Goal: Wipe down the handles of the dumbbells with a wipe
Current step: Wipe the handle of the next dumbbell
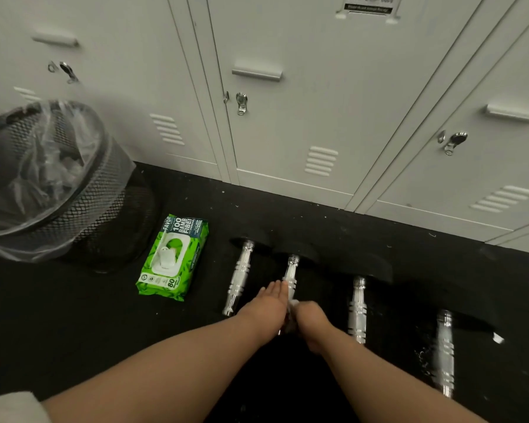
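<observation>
Head camera looks down at a black gym floor that meets a row of pale grey lockers along the far side. At far left stands a black mesh wastebasket lined with a clear plastic bag, some crumpled material inside. Just right of it a green pack of bamboo-fibre wipes lies flat on the floor, its white flip lid up. Next come four dumbbells lying side by side, their chrome handles running near to far and their black heads hard to separate from the dark floor. The first handle lies bare, close beside the pack. Over the second handle both hands meet: the left hand rests with fingers straight and relaxed against the handle's left side, while the right hand has its fingers curled around a white wipe pressed to the near half of that handle. The far end of this handle shows beyond the fingertips. To the right lie the third handle and, nearest and blurred, the fourth handle, both apart from the hands. A white cloth edge shows at the near left corner.
</observation>
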Action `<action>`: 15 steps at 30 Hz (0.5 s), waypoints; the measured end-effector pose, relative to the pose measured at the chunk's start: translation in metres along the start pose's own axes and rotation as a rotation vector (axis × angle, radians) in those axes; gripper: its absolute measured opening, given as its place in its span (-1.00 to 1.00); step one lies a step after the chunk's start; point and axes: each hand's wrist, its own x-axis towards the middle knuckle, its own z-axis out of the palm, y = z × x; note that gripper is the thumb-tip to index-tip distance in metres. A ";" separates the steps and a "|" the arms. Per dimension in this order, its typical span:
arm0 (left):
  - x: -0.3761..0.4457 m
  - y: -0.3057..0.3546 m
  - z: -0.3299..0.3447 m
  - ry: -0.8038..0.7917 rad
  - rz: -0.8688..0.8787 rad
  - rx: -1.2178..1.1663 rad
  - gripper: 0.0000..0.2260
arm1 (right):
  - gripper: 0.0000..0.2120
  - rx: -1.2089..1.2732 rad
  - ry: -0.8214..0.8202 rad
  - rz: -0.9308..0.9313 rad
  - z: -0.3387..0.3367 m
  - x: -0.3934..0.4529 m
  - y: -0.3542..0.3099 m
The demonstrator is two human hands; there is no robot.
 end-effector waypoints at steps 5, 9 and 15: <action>-0.002 0.002 -0.003 -0.008 -0.002 0.009 -0.46 | -0.73 0.121 0.003 -0.049 -0.013 0.010 -0.041; -0.003 0.002 -0.004 0.006 0.016 0.039 -0.44 | -0.77 0.154 0.051 -0.077 -0.013 0.017 -0.052; 0.003 0.004 -0.005 -0.009 -0.001 0.031 -0.45 | -0.69 0.166 -0.130 0.021 -0.006 -0.011 -0.003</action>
